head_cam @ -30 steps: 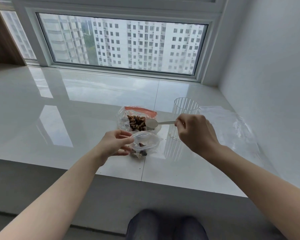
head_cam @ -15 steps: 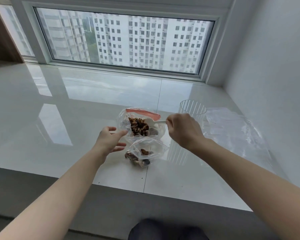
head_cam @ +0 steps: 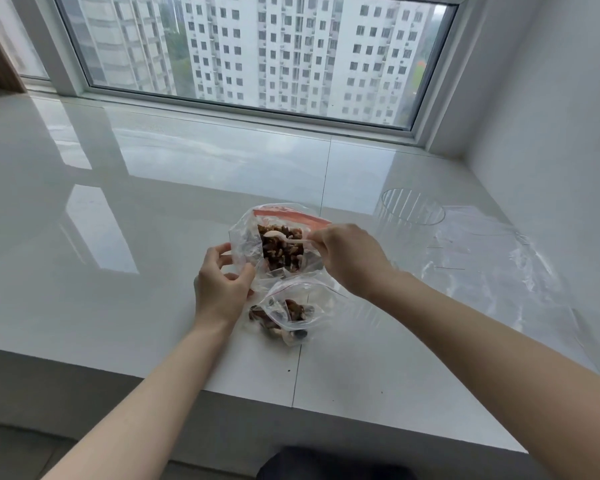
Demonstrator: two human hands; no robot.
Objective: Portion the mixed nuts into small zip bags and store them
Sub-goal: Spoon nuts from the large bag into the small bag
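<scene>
Small zip bag [head_cam: 286, 315] on sill [head_cam: 118, 271], part-filled; judged light, limp, slippery, best held at rim. Behind it, large nut bag [head_cam: 274, 244]: left hand [head_cam: 222, 289] pinches its edge; right hand [head_cam: 347, 258] pinches spoon [head_cam: 284, 238]

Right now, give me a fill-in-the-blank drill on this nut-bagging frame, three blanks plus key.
1. The right hand holds a white ____ with its bowl inside the large bag.
2. The large bag's zip strip is coloured ____.
3. The small zip bag lies ____ the person than the large bag does.
4. The left hand grips the large bag's ____ side.

Missing words: spoon; red; nearer to; left
</scene>
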